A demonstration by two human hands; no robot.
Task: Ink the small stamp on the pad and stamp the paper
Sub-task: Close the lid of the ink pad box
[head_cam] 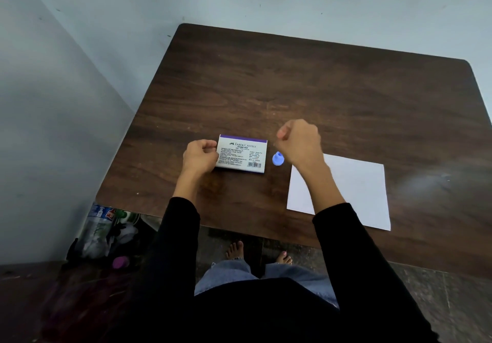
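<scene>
Pad [241,154] closed, pinched at edge by left grip [200,155]; right grip [299,141] curled empty above stamp [278,159]; inking, stamping paper [356,191] pending.

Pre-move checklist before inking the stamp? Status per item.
1. Stamp pad open, ink exposed: not ok. The printed label faces up and no ink surface shows.
2. Pad steadied: ok. The left hand grips its left edge.
3. Small stamp in hand: not ok. It sits on the table between the pad and the paper, apart from both.
4. Right hand free to take it: cannot tell. Its fingers are curled and what they may hold is hidden; it hovers just above and right of the stamp.
5. Paper flat and ready: ok, though the right forearm crosses its left part.
</scene>
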